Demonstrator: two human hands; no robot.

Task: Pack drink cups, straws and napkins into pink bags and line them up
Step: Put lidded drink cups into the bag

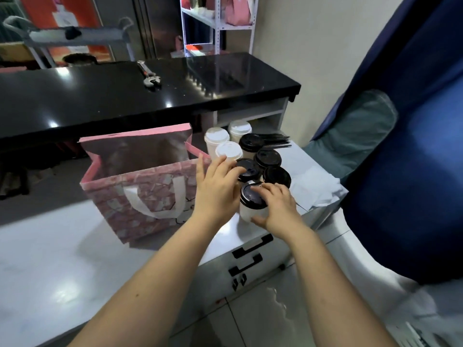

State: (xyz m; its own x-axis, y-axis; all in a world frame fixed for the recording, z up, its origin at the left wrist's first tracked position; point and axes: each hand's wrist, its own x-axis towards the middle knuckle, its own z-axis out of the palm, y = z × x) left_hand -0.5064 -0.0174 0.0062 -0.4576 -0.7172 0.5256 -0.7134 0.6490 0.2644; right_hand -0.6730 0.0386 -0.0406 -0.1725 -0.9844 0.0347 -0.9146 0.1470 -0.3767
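Note:
An open pink bag with white handles stands on the steel counter, left of a cluster of several lidded cups. My right hand grips the nearest white cup with a black lid, fingers on the lid and thumb on its side. My left hand reaches past the bag's right edge, its fingertips touching the black lid of the cup behind. White-lidded cups stand further back. Black straws lie behind the cups and white napkins lie to their right.
A glossy black counter with a wrench runs behind the bag. A blue chair is close on the right. Drawer handles sit below the counter's edge. A white shelf holds pink bags at the back.

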